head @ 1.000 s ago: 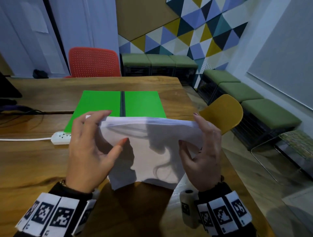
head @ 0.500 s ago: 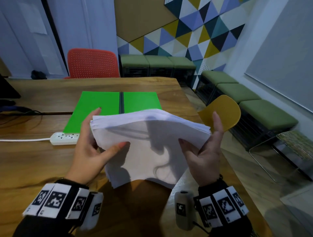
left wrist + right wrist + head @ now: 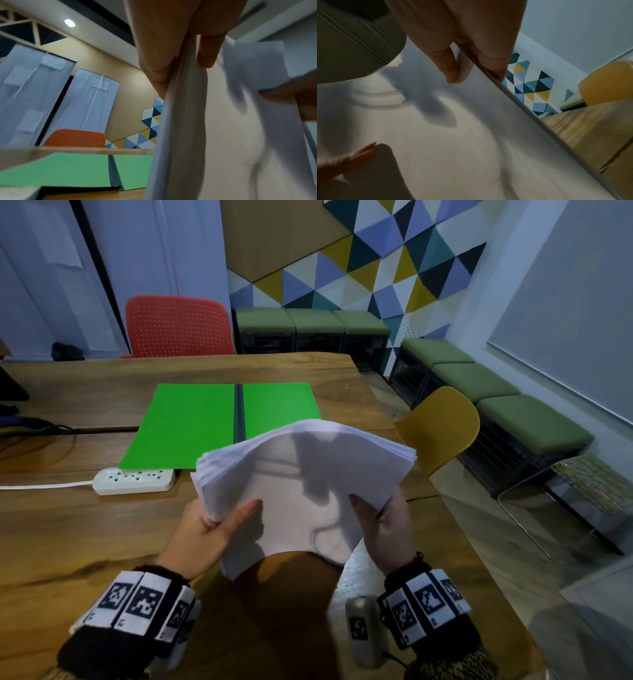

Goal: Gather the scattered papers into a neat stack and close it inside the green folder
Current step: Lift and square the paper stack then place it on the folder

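A thick stack of white papers (image 3: 301, 484) hangs in the air above the wooden table, bowed upward in the middle. My left hand (image 3: 219, 525) grips its left edge, thumb on top and fingers underneath. My right hand (image 3: 383, 518) grips the right edge the same way. The left wrist view shows the papers (image 3: 185, 121) pinched between thumb and fingers. In the right wrist view the thumb lies on the top sheet (image 3: 436, 121). The green folder (image 3: 191, 426) lies open and flat beyond the stack, its dark spine (image 3: 239, 412) running down the middle.
A white power strip (image 3: 133, 480) with its cord lies left of the stack, against the folder's near edge. A yellow chair (image 3: 442, 422) stands at the table's right edge, a red chair (image 3: 178, 326) at the far side. Dark cables lie at far left.
The stack has tipped from standing on edge to lying nearly flat and bowed. Both hands slid from its upper corners to its near side edges and moved forward toward the folder.
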